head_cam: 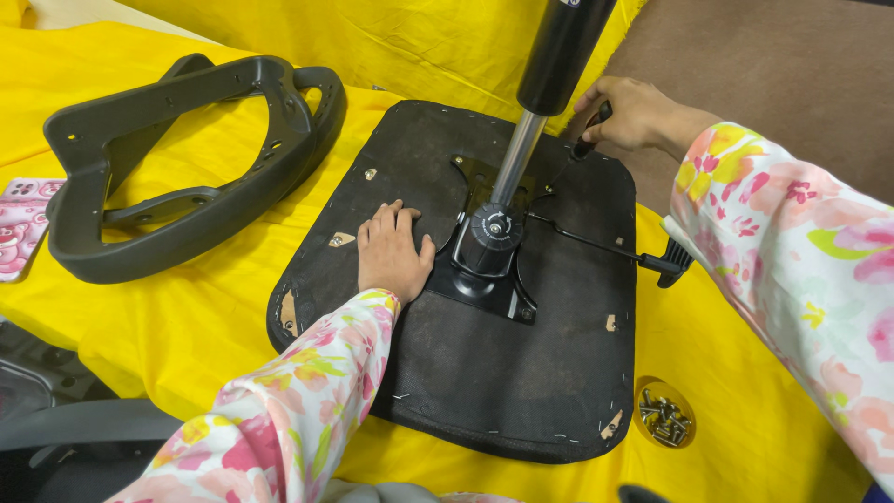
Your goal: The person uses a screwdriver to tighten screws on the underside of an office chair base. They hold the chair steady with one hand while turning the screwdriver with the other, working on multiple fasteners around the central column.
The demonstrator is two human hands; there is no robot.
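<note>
Phone case (20, 224): pink patterned, at the far left edge on the yellow cloth (186, 326), well apart from the work.
Armrest frame (186, 158): black plastic loop, lying left of the seat, just beside its far-left corner.
Left hand (393, 253): flat and released, palm pressing on the seat base (484, 391), just left of the metal mechanism plate (484, 270).
Gas lift cylinder (540, 102): stands in the plate and leans toward the far right; a push could tip it.
Right hand (629, 112): clenched around a screwdriver (582, 149), tip at the plate's far edge.
Lever (615, 247): sticks out right, near the sleeve, which might snag it.
Risk: the tip may slip off the screw and gouge the underside.
Screw dish (664, 414): small and near the right edge; a knock would scatter the screws.
</note>
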